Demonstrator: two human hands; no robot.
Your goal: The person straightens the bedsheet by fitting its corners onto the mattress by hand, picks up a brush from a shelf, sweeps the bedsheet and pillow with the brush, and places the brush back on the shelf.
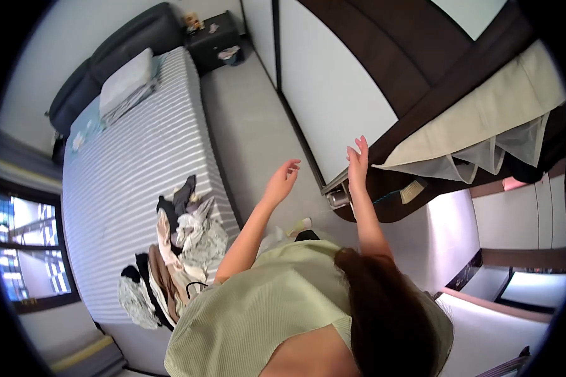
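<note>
My left hand (283,183) is raised over the strip of floor beside the bed, its fingers loosely apart and nothing in it. To its right, my right hand (358,166) is held up in front of the wardrobe's white door (333,81), fingers stretched and empty. A jumbled pile of clothes (198,235) in grey, white and dark colours lies on the near corner of the striped bed (132,182). Beside that pile, several garments (154,283) in brown, black and pale grey lie side by side near the bed's edge.
A pillow (126,81) rests at the headboard, with a dark nightstand (214,41) beyond. On the right, a brush (412,191) lies on a dark brown curved surface (383,210), below a beige cloth (484,113) with sheer trim. A window (28,245) is at far left.
</note>
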